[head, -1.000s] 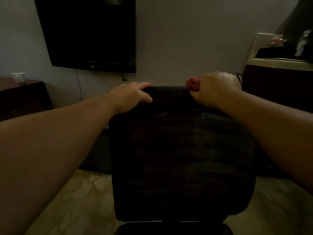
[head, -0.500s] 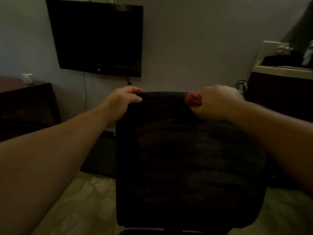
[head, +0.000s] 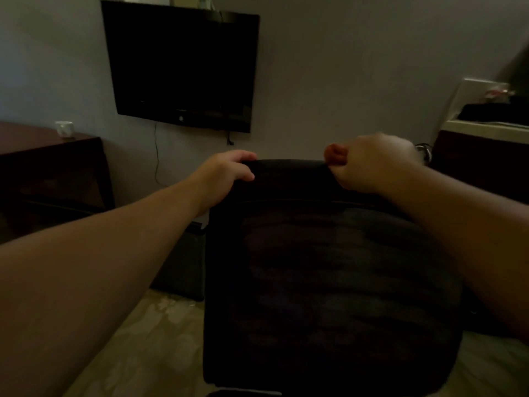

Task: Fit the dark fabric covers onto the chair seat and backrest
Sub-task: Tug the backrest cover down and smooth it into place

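Note:
The chair backrest stands upright in front of me, wrapped in a dark fabric cover that shows faint horizontal ridges. My left hand grips the top left corner of the cover, fingers curled over the rim and thumb on the near side. My right hand is clenched at the top right corner and pinches the cover's edge. The seat is almost wholly hidden below the backrest.
A black wall-mounted TV hangs ahead with a cable below it. A dark wooden cabinet with a small white cup stands left. At right, a dark unit carries a white tray. A pale marbled floor lies below.
The view has tilted up, so chair and hands sit lower in frame. My left hand has shifted from the top rim toward the left corner. My right hand keeps its pinch.

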Motion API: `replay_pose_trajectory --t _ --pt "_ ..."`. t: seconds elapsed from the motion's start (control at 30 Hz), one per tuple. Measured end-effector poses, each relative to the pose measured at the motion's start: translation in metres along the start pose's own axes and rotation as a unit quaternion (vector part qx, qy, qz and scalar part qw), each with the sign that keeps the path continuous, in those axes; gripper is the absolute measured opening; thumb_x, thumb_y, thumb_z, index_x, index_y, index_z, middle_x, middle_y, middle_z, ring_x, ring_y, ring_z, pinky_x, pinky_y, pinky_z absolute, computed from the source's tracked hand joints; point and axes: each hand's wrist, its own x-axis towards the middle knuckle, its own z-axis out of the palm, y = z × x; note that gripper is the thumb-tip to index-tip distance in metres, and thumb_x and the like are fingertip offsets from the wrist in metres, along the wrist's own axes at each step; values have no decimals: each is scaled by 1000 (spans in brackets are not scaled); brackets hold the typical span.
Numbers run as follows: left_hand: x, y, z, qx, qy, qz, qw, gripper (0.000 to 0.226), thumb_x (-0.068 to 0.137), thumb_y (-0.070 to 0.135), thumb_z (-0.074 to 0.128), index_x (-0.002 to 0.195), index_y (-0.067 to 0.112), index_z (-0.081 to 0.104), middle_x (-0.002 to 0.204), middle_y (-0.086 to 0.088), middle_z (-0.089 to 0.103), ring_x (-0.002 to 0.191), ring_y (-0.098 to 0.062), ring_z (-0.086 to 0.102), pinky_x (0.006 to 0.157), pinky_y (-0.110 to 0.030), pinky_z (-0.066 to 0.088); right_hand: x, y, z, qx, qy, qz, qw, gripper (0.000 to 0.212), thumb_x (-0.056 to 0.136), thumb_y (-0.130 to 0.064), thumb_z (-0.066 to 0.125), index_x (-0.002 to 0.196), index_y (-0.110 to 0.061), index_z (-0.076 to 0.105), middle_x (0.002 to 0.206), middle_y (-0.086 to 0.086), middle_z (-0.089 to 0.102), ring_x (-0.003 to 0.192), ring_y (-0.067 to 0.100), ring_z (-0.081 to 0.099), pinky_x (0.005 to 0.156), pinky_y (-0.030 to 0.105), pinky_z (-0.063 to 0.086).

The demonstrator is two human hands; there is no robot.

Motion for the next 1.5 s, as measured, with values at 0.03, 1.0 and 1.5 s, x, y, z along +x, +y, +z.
replay_pose_trajectory --t 0.03,1.0,1.5 --pt "-1 0 -2 -1 3 0 1000 59 78 24 63 137 25 65 124 -10 64 112 -29 65 88 -39 58 -2 -12 5 8 16 -21 1000 44 94 -66 49 91 -25 67 82 2 63 71 24 61 67 35 50" --pt "-21 -38 -13 -236 7 3 972 52 105 23 33 154 15 51 149 -4 61 139 -21 55 119 -40 41 -10 -42 -7 -45 -17 -104 993 42 98 -64 51 80 -26 56 80 -2 60 69 19 59 72 38 56" --pt "-19 -50 -12 -389 24 -64 918 58 110 45 27 146 13 58 134 -9 74 129 -27 66 103 -42 51 11 -107 6 -3 83 -88 993 43 95 -64 46 100 -29 70 85 1 63 63 24 50 62 30 40"
